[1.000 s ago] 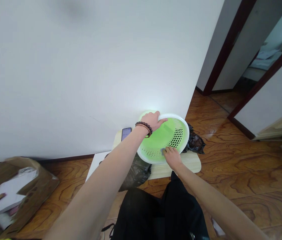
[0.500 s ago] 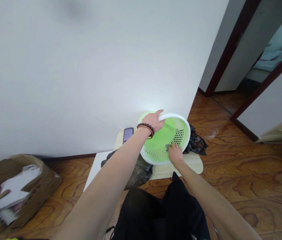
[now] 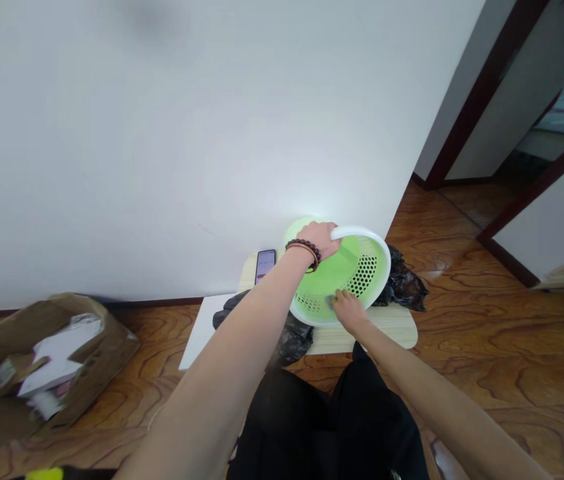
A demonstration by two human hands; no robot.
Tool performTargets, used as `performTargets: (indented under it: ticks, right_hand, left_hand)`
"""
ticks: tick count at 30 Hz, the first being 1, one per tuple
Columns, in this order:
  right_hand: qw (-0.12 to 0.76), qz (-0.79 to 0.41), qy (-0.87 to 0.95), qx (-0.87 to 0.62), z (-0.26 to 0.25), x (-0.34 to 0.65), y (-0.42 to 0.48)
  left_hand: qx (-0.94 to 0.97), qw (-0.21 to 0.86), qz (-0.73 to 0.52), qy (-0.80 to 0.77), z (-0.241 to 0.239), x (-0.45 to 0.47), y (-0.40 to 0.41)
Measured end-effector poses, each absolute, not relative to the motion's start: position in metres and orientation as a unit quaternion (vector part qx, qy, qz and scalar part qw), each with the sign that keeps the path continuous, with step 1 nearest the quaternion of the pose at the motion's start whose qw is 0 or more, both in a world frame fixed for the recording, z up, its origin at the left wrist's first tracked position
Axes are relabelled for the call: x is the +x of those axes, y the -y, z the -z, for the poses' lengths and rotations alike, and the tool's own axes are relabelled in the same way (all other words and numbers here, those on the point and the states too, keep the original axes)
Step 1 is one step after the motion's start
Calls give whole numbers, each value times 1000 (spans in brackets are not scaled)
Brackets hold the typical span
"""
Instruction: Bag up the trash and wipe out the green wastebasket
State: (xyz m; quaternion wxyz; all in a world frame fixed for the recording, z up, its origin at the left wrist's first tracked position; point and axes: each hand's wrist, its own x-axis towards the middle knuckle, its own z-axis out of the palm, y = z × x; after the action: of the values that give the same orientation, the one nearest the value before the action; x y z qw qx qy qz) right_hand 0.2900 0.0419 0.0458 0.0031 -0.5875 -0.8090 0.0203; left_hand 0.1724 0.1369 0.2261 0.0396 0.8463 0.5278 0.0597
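A round green plastic basket (image 3: 323,277) with a white rim and rows of holes stands tilted, its open side toward me. My left hand (image 3: 320,240), with a beaded bracelet at the wrist, is closed on the upper left of the rim. Inside the basket, low on the holed wall, my right hand (image 3: 349,311) is closed on a small grey cloth or pad (image 3: 331,303); which of the two I cannot tell. The pad appears to touch the inner wall. Part of the basket's left side is hidden behind my left hand and forearm.
Under the basket is a pale wooden board (image 3: 392,327), with black plastic bags (image 3: 405,285) beside it. A phone (image 3: 265,263) lies left of the basket, near the white wall (image 3: 212,133). An opened cardboard box (image 3: 107,363) stands on the floor at left; a doorway is at right.
My right hand and the grey pad have slid left along the basket's inner wall. My left hand's outstretched index finger has curled in at the rim. The whole view has shifted slightly.
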Motion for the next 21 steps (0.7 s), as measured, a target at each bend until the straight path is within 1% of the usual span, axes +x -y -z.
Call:
performTargets:
  ticks: [3,5,8,10,12,14,17,21]
  right_hand:
    - [7,25,793,-608,-46,311,-46]
    - [17,25,770,-638,-43,309,-46]
    - [36,-48,730,-681,-37,281,-42]
    - [64,-115,735,-666,-34,255,-38]
    - [94,-144,755,-633,-31,236,-35]
    - [105,-147,771,-611,-31,232,-33]
    - [77,-125,792,-592,-33,253,-34]
    - [10,-17,799,-601,-36,295,-38]
  left_hand:
    - [854,38,-67,-514,-226,170,-139]
    - [856,40,-69,-510,-226,169,-140]
    - [852,39,-57,-518,-227,171,-139]
    - [854,36,-47,-517,-227,173,-139]
    - [858,31,-40,-512,-227,174,-139]
    - [862,26,-35,-505,-226,176,-141]
    - [866,27,-33,-498,-224,178,-142]
    - [868,35,-35,-494,-224,180,-141]
